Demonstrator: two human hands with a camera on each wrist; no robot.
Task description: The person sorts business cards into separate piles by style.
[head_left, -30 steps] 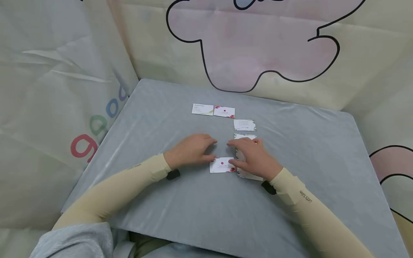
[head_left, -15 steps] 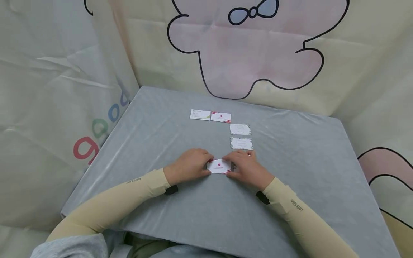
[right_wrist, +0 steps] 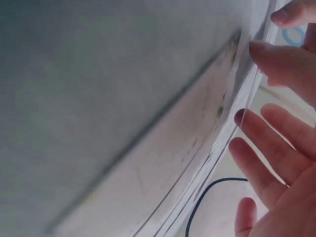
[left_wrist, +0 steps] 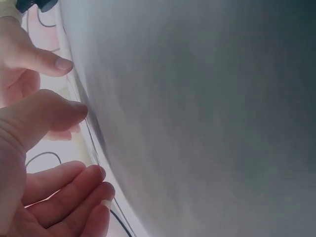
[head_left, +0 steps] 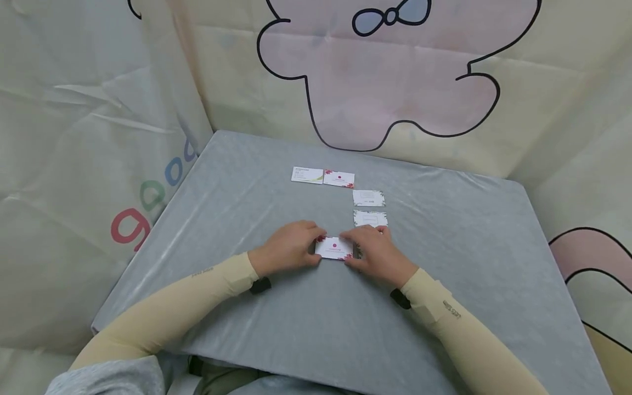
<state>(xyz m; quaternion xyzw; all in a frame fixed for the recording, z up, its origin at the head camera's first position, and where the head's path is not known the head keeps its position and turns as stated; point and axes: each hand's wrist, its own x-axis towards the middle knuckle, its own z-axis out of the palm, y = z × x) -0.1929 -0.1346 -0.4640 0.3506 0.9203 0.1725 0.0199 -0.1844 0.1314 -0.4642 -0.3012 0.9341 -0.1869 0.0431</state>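
A white business card point(head_left: 334, 248) with pink-red flowers lies on the grey cloth in front of the person. My left hand point(head_left: 288, 248) holds its left end, fingertips at the far corner and thumb at the near one. At the right end, my right hand point(head_left: 380, 255) holds it the same way. The right hand covers part of the column of leaf-bordered cards, with a leaf-bordered card point(head_left: 370, 219) showing just beyond it. In the left wrist view the left thumb point(left_wrist: 74, 112) meets the cloth; the held card is hidden there.
Farther back lie another leaf-bordered card point(head_left: 368, 198), a red-flowered card point(head_left: 338, 178) and a green-striped card point(head_left: 307, 175) side by side with it. A white card point(right_wrist: 148, 168) lies close below the right wrist camera. The table point(head_left: 276, 323) has printed fabric walls behind and at its sides.
Both hands have come down from above the red-flowered card to its two ends. Over the last half second they have slid it slightly away from the person.
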